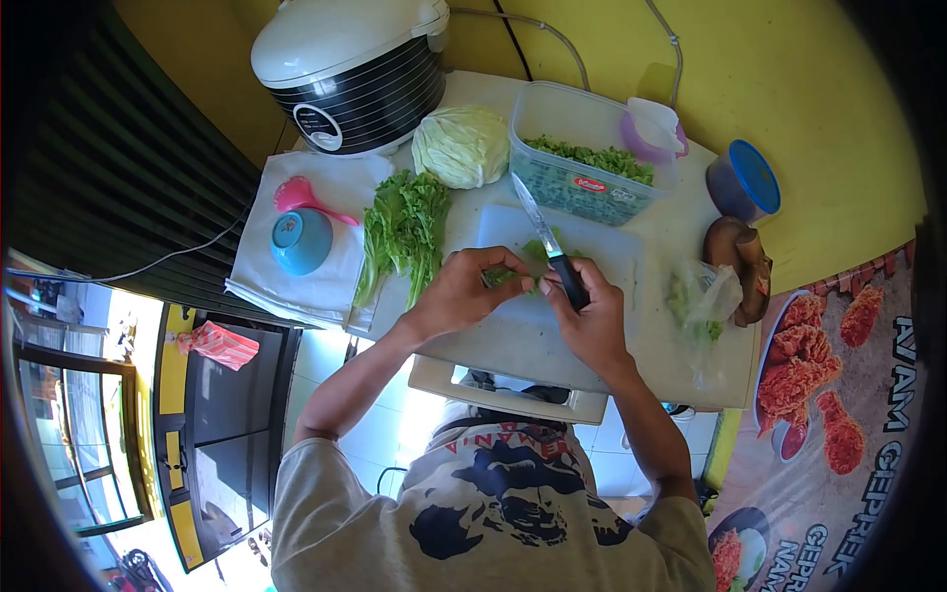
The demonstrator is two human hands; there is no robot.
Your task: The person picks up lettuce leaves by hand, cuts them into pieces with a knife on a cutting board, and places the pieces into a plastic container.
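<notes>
Greens (523, 264) between hands — left (464, 291) pinching them, right (592, 316) gripping knife (547, 242).

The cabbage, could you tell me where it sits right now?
In the head view, the cabbage sits at the table's far side, between the rice cooker and the plastic container.
</notes>
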